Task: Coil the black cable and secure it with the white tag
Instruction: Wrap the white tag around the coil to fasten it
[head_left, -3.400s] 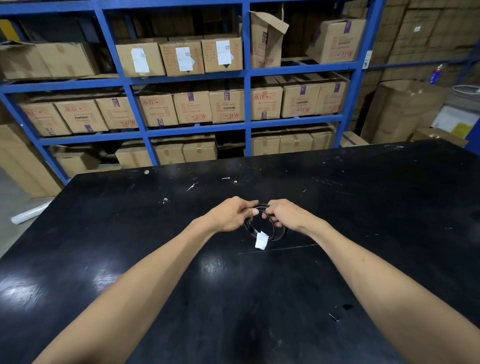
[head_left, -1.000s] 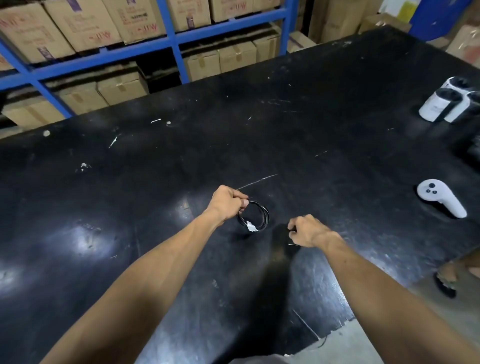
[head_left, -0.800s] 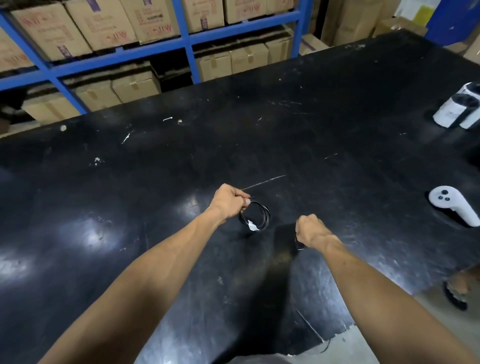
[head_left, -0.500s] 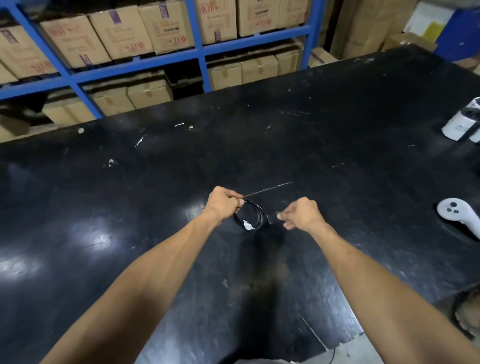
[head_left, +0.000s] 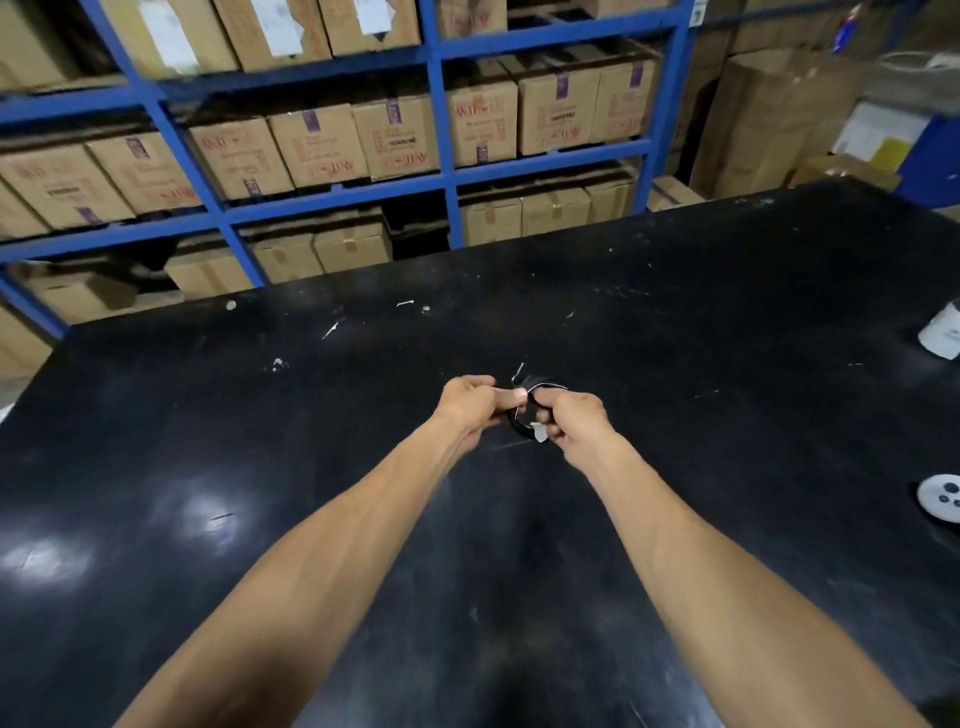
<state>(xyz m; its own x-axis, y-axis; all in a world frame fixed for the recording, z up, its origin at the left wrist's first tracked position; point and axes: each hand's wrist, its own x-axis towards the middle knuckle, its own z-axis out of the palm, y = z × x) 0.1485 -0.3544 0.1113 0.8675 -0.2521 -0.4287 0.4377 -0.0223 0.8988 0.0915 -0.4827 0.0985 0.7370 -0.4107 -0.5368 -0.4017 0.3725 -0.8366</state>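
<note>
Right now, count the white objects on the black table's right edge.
2: a white cylindrical object at the far right, a round white device nearer the person. Both are cut off; more may lie outside view.

Both hands (head_left: 524, 410) on coiled cable (head_left: 519, 427)

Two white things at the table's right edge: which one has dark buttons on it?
The lower one, the white controller, nearer the person: round face with dark buttons. The upper white object looks plain.

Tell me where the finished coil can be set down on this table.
Bare table lies left of the left hand, and between the right hand and the white controller. Only the right edge is crowded.
</note>
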